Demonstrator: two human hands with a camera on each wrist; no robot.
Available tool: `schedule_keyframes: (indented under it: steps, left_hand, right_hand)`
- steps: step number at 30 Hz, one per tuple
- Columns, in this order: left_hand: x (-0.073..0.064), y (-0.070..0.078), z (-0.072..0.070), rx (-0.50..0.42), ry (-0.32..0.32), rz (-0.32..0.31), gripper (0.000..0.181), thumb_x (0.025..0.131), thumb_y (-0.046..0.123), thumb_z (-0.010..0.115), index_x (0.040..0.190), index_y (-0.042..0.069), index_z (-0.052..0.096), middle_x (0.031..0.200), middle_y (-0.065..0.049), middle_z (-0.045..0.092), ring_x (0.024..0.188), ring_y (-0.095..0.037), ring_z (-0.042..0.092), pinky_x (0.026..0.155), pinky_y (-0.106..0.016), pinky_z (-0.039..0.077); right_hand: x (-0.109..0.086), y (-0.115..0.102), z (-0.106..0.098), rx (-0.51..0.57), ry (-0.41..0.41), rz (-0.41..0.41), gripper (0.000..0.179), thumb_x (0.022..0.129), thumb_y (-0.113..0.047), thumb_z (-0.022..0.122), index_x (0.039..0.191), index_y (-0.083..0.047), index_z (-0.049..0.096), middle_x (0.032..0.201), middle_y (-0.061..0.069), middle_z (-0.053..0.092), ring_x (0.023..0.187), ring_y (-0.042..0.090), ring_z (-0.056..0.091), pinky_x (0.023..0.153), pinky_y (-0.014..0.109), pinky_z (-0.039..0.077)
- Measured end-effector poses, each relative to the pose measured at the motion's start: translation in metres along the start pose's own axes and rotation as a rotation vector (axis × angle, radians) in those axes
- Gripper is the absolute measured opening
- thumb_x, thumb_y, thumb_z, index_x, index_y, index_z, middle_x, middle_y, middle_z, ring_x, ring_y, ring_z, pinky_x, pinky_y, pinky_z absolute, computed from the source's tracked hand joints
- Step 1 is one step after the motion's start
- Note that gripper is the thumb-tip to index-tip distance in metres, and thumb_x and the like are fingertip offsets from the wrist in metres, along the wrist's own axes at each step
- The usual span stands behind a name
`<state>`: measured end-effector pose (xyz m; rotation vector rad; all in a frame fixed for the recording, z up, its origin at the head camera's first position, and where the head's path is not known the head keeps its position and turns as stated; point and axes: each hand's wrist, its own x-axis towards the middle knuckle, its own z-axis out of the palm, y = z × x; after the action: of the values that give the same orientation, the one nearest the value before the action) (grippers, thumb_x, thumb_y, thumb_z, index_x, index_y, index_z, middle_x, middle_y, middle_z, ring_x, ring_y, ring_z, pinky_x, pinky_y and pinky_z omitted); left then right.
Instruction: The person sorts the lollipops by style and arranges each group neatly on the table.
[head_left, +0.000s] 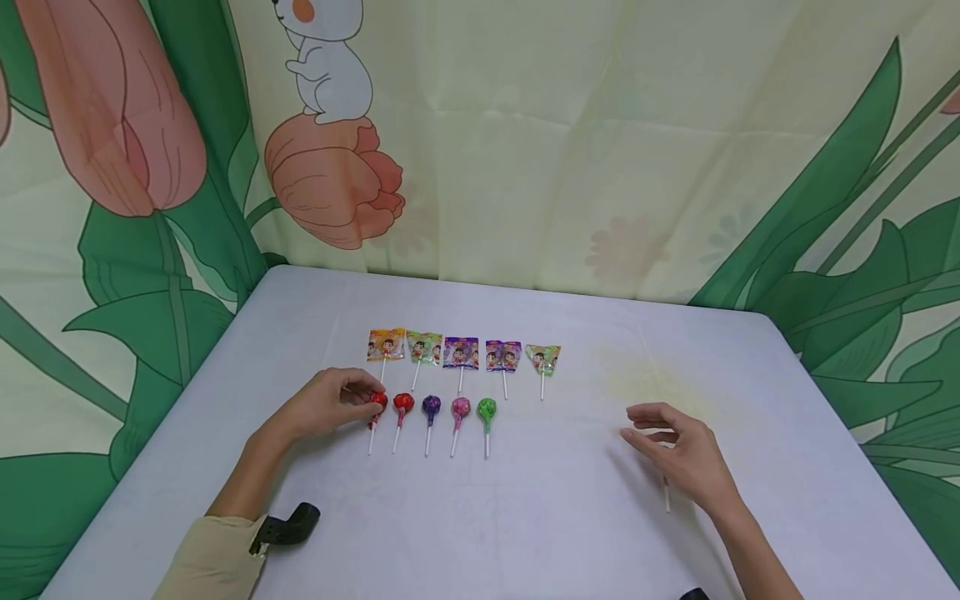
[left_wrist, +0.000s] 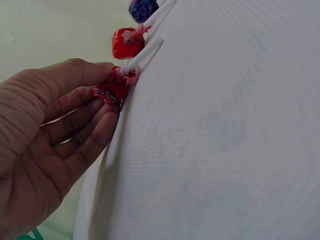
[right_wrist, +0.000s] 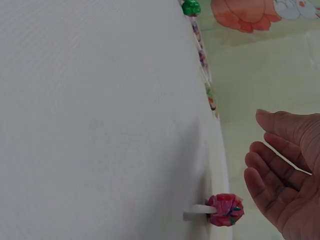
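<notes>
My left hand [head_left: 328, 403] pinches the wrapped head of a red lollipop [left_wrist: 114, 89] between thumb and fingers, at the left end of the front row. Beside it lie another red lollipop [head_left: 403, 403], a purple one [head_left: 431, 406], a pink one [head_left: 461, 407] and a green one [head_left: 487, 409], sticks toward me. My right hand [head_left: 688, 457] hovers over the right part of the table, fingers loosely bent and holding nothing. Below it lies a pinkish-red lollipop [right_wrist: 227, 210]; in the head view only its stick shows.
Behind the front row, several flat-wrapped lollipops form a second row: an orange one [head_left: 386, 344], green ones [head_left: 543, 358] and purple ones [head_left: 461, 352]. A white cloth covers the table [head_left: 450, 525]. A printed curtain [head_left: 525, 167] hangs along its far edge.
</notes>
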<state>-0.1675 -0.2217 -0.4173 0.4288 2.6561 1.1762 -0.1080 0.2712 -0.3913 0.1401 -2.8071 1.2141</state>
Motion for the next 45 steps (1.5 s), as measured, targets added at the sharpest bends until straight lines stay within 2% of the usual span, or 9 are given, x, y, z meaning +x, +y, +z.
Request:
schedule_keyframes:
  steps: [4, 10, 15, 27, 32, 36, 45]
  left_hand:
    - [0.001, 0.000, 0.000, 0.000, -0.001, 0.003, 0.023, 0.090, 0.011, 0.078, 0.111, 0.005, 0.073, 0.096, 0.000, 0.069, 0.088, -0.016, 0.062, 0.087, -0.037, 0.057]
    - [0.001, -0.002, 0.001, 0.002, -0.001, 0.015, 0.023, 0.090, 0.012, 0.078, 0.111, 0.005, 0.073, 0.096, 0.000, 0.070, 0.088, -0.015, 0.062, 0.086, -0.035, 0.057]
    - [0.001, -0.002, 0.001, -0.003, -0.002, 0.026, 0.022, 0.090, 0.011, 0.078, 0.110, 0.004, 0.073, 0.095, 0.001, 0.070, 0.087, -0.015, 0.062, 0.083, -0.030, 0.056]
    - [0.001, -0.002, 0.002, 0.005, 0.003, 0.000, 0.024, 0.090, 0.012, 0.078, 0.112, 0.005, 0.073, 0.096, 0.000, 0.069, 0.088, -0.016, 0.062, 0.088, -0.037, 0.057]
    - [0.001, -0.001, 0.002, 0.005, 0.001, -0.003, 0.024, 0.090, 0.012, 0.079, 0.112, 0.005, 0.073, 0.096, 0.000, 0.069, 0.088, -0.016, 0.062, 0.087, -0.036, 0.057]
    - [0.001, -0.001, 0.001, 0.008, 0.001, -0.002, 0.025, 0.089, 0.012, 0.079, 0.112, 0.005, 0.073, 0.097, 0.000, 0.069, 0.089, -0.016, 0.062, 0.087, -0.036, 0.057]
    - [0.001, -0.001, 0.001, -0.001, 0.000, -0.013, 0.025, 0.089, 0.012, 0.079, 0.112, 0.005, 0.073, 0.097, 0.000, 0.069, 0.089, -0.016, 0.061, 0.087, -0.036, 0.057]
  right_hand:
    - [-0.002, 0.005, -0.008, -0.012, 0.003, 0.029, 0.040, 0.091, -0.026, 0.080, 0.124, -0.006, 0.069, 0.121, 0.015, 0.071, 0.093, 0.004, 0.069, 0.074, 0.016, 0.056]
    - [-0.006, 0.015, -0.016, -0.047, 0.035, 0.025, 0.040, 0.090, -0.023, 0.081, 0.123, -0.004, 0.069, 0.118, 0.017, 0.072, 0.091, -0.005, 0.065, 0.077, 0.008, 0.051]
    - [-0.011, 0.022, -0.024, -0.088, 0.009, 0.082, 0.043, 0.091, -0.029, 0.080, 0.124, -0.004, 0.069, 0.118, 0.016, 0.071, 0.090, -0.006, 0.064, 0.077, 0.008, 0.051]
    - [-0.015, 0.035, -0.029, -0.085, -0.101, 0.132, 0.044, 0.089, -0.031, 0.081, 0.122, -0.005, 0.069, 0.116, 0.011, 0.071, 0.092, 0.001, 0.066, 0.079, 0.015, 0.054]
    - [-0.015, 0.036, -0.028, -0.105, -0.136, 0.154, 0.046, 0.088, -0.031, 0.082, 0.122, -0.003, 0.069, 0.115, 0.011, 0.071, 0.095, 0.014, 0.068, 0.078, 0.016, 0.054]
    - [-0.015, 0.035, -0.027, -0.113, -0.146, 0.176, 0.047, 0.087, -0.032, 0.082, 0.122, -0.004, 0.069, 0.116, 0.011, 0.071, 0.097, 0.021, 0.069, 0.077, 0.017, 0.054]
    - [-0.015, 0.036, -0.025, -0.129, -0.141, 0.172, 0.044, 0.087, -0.031, 0.083, 0.122, -0.006, 0.070, 0.114, 0.010, 0.072, 0.097, 0.021, 0.069, 0.078, 0.018, 0.054]
